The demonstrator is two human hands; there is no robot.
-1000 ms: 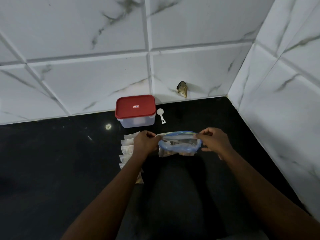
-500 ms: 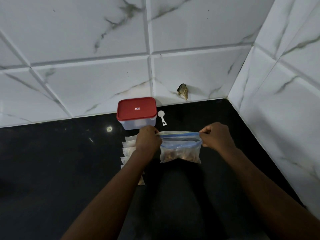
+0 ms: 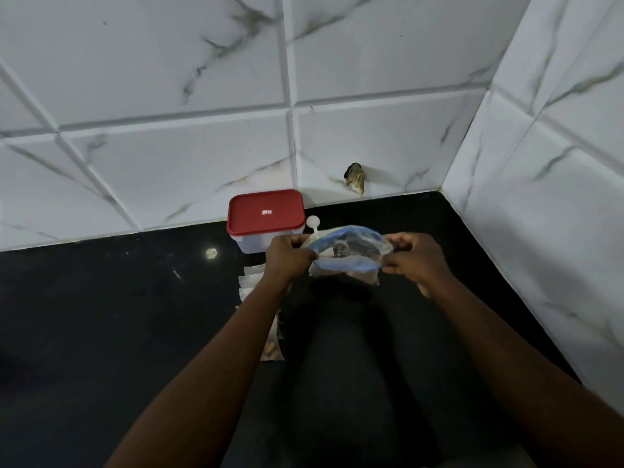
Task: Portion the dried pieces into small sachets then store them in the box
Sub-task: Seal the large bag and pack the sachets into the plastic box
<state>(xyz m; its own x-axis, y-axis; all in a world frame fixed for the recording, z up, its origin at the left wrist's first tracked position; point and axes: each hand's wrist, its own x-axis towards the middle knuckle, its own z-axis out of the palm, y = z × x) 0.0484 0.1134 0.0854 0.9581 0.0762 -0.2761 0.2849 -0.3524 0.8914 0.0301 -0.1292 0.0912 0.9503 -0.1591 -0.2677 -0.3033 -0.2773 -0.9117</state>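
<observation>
1. Hands first: your left hand (image 3: 290,260) pinches the left end of the zip bag (image 3: 351,246) at its mouth, fingers curled on the rim.
2. Your right hand (image 3: 413,261) pinches the right end of the same mouth, thumb and fingers curled on the blue strip.
3. The bag hangs between both hands. It is clear plastic with a blue closure, and the mouth is pulled open toward you. Cannot tell if its bottom touches the table (image 3: 118,315).
4. Dried pieces (image 3: 341,252) sit inside the bag, dark and brownish, seen through the open mouth.
5. Sachets (image 3: 250,282) lie in an overlapping row on the table under your left forearm, mostly hidden. The nearest one shows brownish content.
6. Scoop (image 3: 313,221), white, lies just behind the bag and beside the box (image 3: 251,243), its handle partly hidden.
7. The box stands behind your left hand, close to the wall, with a clear body and its red lid (image 3: 266,214) on.
8. The table is black and glossy. Marbled white wall tiles (image 3: 169,163) run behind and to the right, with a small brown object (image 3: 354,177) low on the wall, right of the box.
</observation>
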